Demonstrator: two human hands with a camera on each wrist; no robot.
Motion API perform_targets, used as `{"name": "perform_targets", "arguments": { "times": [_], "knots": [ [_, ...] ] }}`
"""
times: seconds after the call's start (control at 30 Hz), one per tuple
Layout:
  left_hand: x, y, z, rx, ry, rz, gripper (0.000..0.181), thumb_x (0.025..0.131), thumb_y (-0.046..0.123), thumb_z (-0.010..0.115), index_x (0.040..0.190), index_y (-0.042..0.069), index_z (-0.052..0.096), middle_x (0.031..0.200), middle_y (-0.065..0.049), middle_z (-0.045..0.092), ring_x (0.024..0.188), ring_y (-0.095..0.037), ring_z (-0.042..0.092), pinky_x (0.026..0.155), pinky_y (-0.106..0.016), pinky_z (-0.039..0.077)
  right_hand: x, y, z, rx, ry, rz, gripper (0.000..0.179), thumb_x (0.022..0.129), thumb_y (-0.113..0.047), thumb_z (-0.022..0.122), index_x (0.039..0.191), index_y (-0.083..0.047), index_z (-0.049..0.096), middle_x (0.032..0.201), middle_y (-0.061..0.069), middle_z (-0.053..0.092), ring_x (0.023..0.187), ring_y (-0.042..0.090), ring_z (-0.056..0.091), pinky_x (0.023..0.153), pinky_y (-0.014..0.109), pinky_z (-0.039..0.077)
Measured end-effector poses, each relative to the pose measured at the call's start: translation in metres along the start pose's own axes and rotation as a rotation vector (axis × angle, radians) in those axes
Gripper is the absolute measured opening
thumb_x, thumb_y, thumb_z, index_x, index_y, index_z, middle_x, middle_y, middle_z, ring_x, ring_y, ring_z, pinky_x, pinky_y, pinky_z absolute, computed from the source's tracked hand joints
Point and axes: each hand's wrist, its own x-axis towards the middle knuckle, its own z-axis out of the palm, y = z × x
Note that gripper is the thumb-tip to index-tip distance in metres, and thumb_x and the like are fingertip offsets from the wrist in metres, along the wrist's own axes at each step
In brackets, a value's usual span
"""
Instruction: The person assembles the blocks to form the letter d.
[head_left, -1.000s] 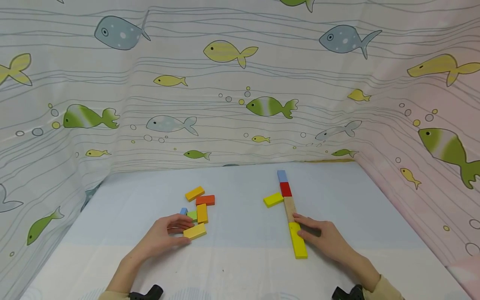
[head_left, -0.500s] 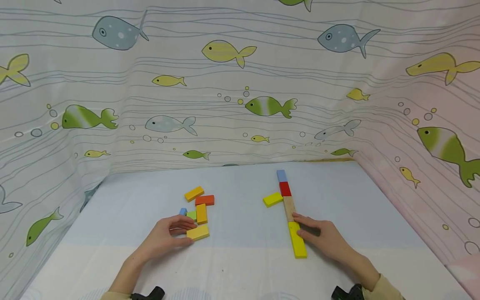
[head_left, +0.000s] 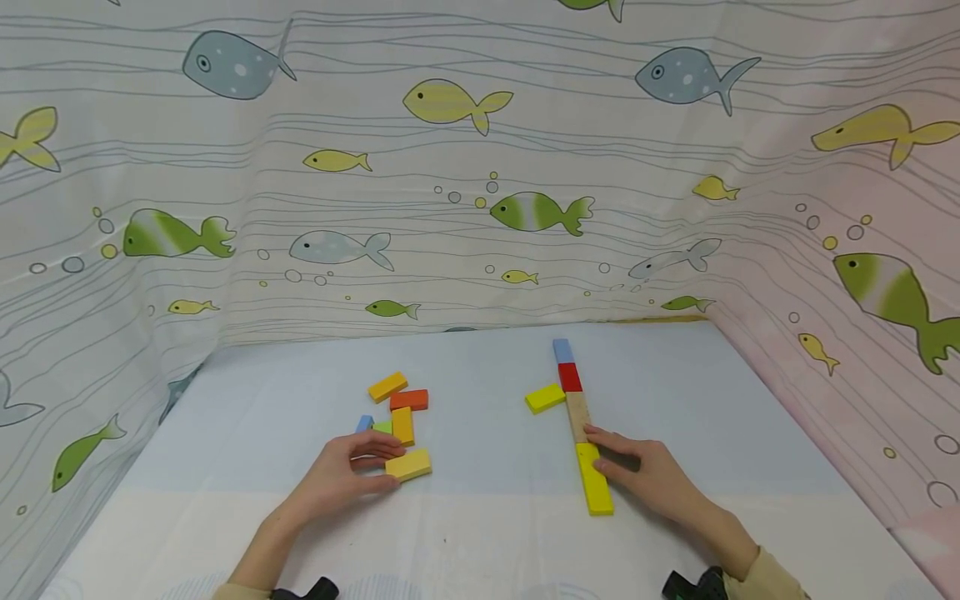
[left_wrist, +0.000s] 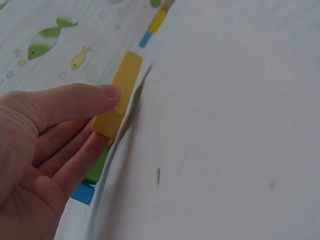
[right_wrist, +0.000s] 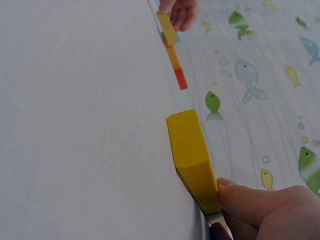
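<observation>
My left hand pinches a pale yellow block between thumb and fingers; the left wrist view shows the thumb across this yellow block, with fingertips behind it. Just beyond lie an orange-yellow block, a green block partly covered by fingers, and a small blue block. My right hand rests beside a row of blocks with fingers extended. Its thumb touches a bright yellow block, and a forefinger touches near where the plain wooden block meets it.
Farther up that row are a red block and a light blue block. Another yellow block angles off its left side. Red-orange and amber blocks lie behind the left group. A fish-patterned cloth surrounds the table.
My left hand has moved to the right, carrying the pale yellow block away from the group's left side. My right hand and the row beside it stay put.
</observation>
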Motion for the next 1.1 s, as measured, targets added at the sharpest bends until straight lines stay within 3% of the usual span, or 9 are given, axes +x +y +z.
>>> {"name": "perform_targets", "arguments": {
  "times": [0.27, 0.4, 0.53, 0.77, 1.1],
  "knots": [
    [0.001, 0.008, 0.008, 0.019, 0.01, -0.019, 0.049, 0.081, 0.022, 0.084, 0.123, 0.006, 0.065, 0.12, -0.008, 0.071, 0.109, -0.016, 0.068, 0.095, -0.026, 0.056, 0.0, 0.002, 0.001, -0.006, 0.008, -0.01, 0.048, 0.095, -0.04, 0.067, 0.14, -0.026, 0.059, 0.143, -0.01, 0.057, 0.137, 0.025, 0.05, 0.107, 0.05, 0.046],
    [0.003, 0.012, 0.013, 0.012, 0.019, 0.005, 0.048, 0.081, 0.019, 0.084, 0.123, 0.005, 0.065, 0.119, -0.009, 0.071, 0.109, -0.017, 0.068, 0.095, -0.027, 0.056, 0.0, 0.001, 0.001, -0.004, 0.003, -0.001, 0.048, 0.095, -0.041, 0.067, 0.14, -0.026, 0.059, 0.143, -0.01, 0.057, 0.137, 0.025, 0.05, 0.107, 0.051, 0.046],
    [0.01, 0.017, 0.021, -0.009, 0.015, 0.034, 0.046, 0.082, 0.017, 0.083, 0.123, 0.004, 0.064, 0.119, -0.009, 0.071, 0.111, -0.02, 0.068, 0.097, -0.029, 0.055, 0.0, -0.001, 0.0, -0.002, 0.006, 0.003, 0.048, 0.094, -0.04, 0.067, 0.14, -0.027, 0.06, 0.143, -0.01, 0.058, 0.137, 0.025, 0.05, 0.107, 0.052, 0.045],
    [0.02, 0.028, 0.032, -0.014, 0.062, 0.017, 0.046, 0.081, 0.018, 0.084, 0.122, 0.007, 0.065, 0.119, -0.007, 0.071, 0.112, -0.023, 0.068, 0.098, -0.036, 0.055, 0.0, -0.001, 0.001, 0.03, -0.022, 0.041, 0.048, 0.094, -0.042, 0.067, 0.14, -0.029, 0.059, 0.144, -0.01, 0.057, 0.139, 0.027, 0.047, 0.11, 0.053, 0.042],
    [0.036, 0.035, 0.048, -0.027, 0.117, -0.017, 0.047, 0.08, 0.013, 0.084, 0.123, 0.005, 0.065, 0.116, -0.005, 0.071, 0.109, -0.021, 0.069, 0.096, -0.031, 0.056, 0.001, 0.0, 0.001, 0.017, -0.005, 0.053, 0.048, 0.093, -0.041, 0.068, 0.139, -0.03, 0.06, 0.143, -0.015, 0.056, 0.14, 0.023, 0.047, 0.111, 0.051, 0.042]
  ]
}}
